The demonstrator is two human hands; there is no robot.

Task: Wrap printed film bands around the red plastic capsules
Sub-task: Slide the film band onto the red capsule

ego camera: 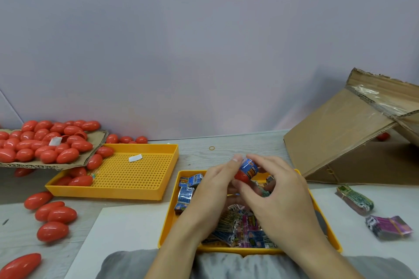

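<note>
A red capsule (pixel 241 176) is held above the near yellow tray (pixel 326 229), with a blue printed film band (pixel 249 168) sitting round its upper end. My left hand (pixel 215 184) grips the capsule from the left, and my right hand (pixel 276 190) pinches the band from the right. Loose printed bands (pixel 243 227) in blue, pink and green lie in that tray under my hands, with several blue ones (pixel 187 190) at its left side. Bare red capsules (pixel 43 140) are piled on a cardboard sheet at the far left.
A second yellow perforated tray (pixel 136 172) holds a few capsules at its left end. More capsules (pixel 53 215) lie loose on the table at left. A tilted cardboard box (pixel 344 133) stands at right. Two banded bundles of film, green (pixel 354 199) and purple (pixel 387 229), lie nearby.
</note>
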